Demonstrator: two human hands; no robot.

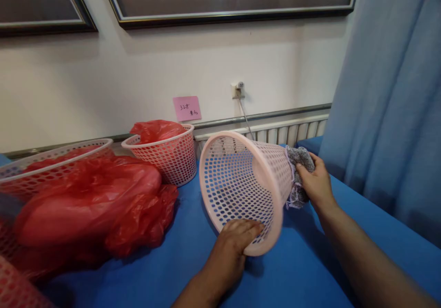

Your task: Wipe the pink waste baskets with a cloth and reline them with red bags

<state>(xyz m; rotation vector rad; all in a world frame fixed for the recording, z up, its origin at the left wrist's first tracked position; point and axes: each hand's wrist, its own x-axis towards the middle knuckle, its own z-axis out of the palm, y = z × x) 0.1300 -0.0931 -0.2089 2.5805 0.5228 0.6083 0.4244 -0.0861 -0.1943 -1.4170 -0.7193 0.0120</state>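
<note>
A pale pink perforated plastic basket (275, 161) lies tilted on its side over the blue surface, its mouth toward the left and me. My left hand (237, 241) grips the lower rim, fingers inside the basket and thumb hidden below. At the basket's base on the right, my right hand (317, 182) is closed on a grey cloth (299, 161) with a light purple edge. The cloth presses against the outside of the base. Inside, the basket has nothing in it.
Left of me, a heap of red plastic bags (99, 202) lies beside another pink basket (175, 156) lined with red plastic and a wider one (106, 143). A radiator (303, 131) and plugged socket (238, 90) are behind; a blue curtain (386, 106) hangs right.
</note>
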